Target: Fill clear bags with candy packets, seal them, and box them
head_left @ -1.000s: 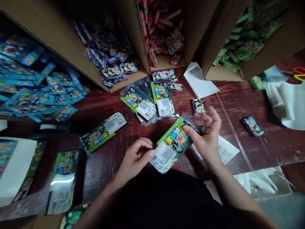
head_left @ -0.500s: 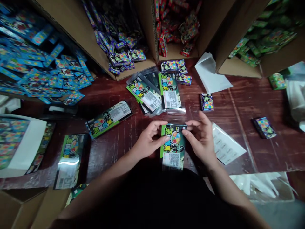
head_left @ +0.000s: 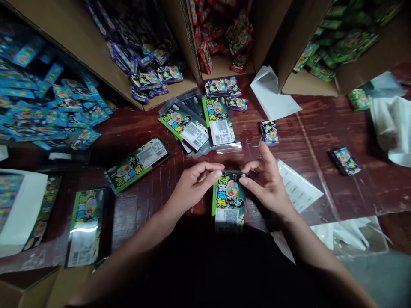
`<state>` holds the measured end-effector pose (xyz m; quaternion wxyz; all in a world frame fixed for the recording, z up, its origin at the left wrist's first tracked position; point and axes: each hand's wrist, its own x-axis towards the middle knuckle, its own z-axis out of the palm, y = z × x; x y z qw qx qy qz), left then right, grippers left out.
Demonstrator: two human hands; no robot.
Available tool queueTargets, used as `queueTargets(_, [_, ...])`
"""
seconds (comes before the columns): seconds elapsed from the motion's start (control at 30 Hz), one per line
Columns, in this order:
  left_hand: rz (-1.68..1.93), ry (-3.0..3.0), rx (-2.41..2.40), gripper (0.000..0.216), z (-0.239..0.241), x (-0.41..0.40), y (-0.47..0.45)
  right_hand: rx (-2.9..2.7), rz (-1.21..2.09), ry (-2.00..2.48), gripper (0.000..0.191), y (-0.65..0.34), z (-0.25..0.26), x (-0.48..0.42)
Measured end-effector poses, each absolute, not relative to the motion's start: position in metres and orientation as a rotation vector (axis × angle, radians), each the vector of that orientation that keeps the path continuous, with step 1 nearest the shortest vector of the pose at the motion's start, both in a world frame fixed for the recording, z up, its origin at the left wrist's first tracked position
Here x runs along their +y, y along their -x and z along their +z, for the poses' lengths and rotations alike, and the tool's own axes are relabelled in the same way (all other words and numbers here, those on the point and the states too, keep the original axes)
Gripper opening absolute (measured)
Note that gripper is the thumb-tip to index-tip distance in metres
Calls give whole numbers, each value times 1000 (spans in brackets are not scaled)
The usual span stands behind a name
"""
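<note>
A green-and-black candy packet (head_left: 228, 194) with a printed label lies in front of my body, its lower end against my dark clothing. My left hand (head_left: 201, 184) pinches its upper left corner, thumb against fingertips. At the upper right corner, my right hand (head_left: 268, 184) grips the edge between thumb and bent fingers, with one finger raised. Just beyond are similar packets in clear sleeves (head_left: 189, 126), overlapping in a loose fan, and another packet (head_left: 221, 122) lying upright beside them. A small purple candy box (head_left: 269, 131) sits past my right fingertips.
Cardboard boxes along the back hold blue boxes (head_left: 64, 107), purple boxes (head_left: 144, 77), red boxes (head_left: 221, 38) and green boxes (head_left: 334, 51). Two more packets, a slanted one (head_left: 138, 164) and a glossy one (head_left: 86, 226), lie left. A label sheet (head_left: 298, 186) is at right.
The view has shifted, so the table's things sit further left. My left thumb has drawn back from the packet's face to its upper corner. My right hand keeps its grip.
</note>
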<state>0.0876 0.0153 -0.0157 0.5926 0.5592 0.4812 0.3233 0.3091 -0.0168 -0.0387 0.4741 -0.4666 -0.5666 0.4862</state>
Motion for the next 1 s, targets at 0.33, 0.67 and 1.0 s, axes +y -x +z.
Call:
queueTargets(0.33, [608, -1413, 1160, 10, 8, 35, -96, -1100, 1302, 1226, 89, -306, -12, -8])
queueTargets(0.67, [604, -1424, 1070, 12, 11, 34, -94, -1224, 1324, 1220, 88, -323, -4, -20])
queueTargets(1.0, [613, -1408, 953, 13, 13, 31, -94, -1284, 1249, 1248, 37, -344, 3, -18])
